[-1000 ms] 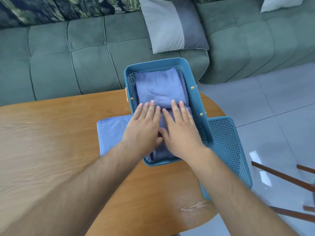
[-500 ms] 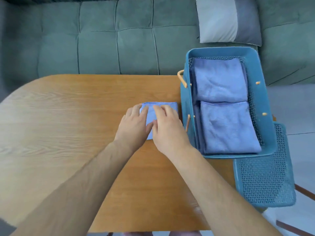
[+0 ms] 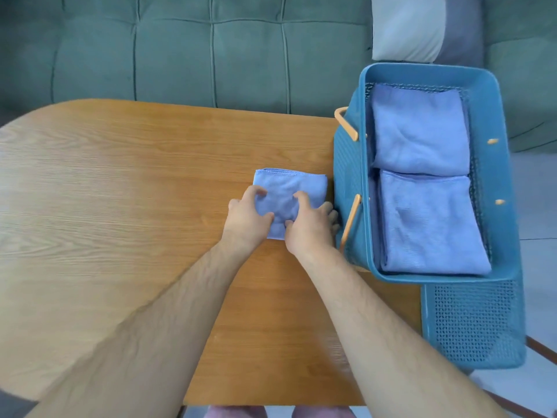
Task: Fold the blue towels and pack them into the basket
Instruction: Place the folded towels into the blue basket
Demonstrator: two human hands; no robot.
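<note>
We hold a small folded towel (image 3: 290, 184) with both hands. It lies flat on the table (image 3: 120, 191), near the right edge and just beside the basket (image 3: 512, 224). Our left hand (image 3: 247, 218) grips its near left part with curled fingers, and our right hand (image 3: 307, 227) pinches its near right part in the same way. The far edge of the towel shows a stitched hem.

The basket is blue plastic with mesh walls and stands at the right edge of the table. Two pale wooden handles (image 3: 351, 218) are on its left wall. Inside are two folded blue towels, lying flat and touching each other: the far towel (image 3: 419, 131) fills the far half, and the near towel (image 3: 431, 224) fills the near half. How many layers lie under them we cannot tell.

Under the near right corner of the basket we see a blue mesh chair (image 3: 473, 324). Behind the table stands a green sofa (image 3: 180, 55) with a grey cushion (image 3: 407, 28).
</note>
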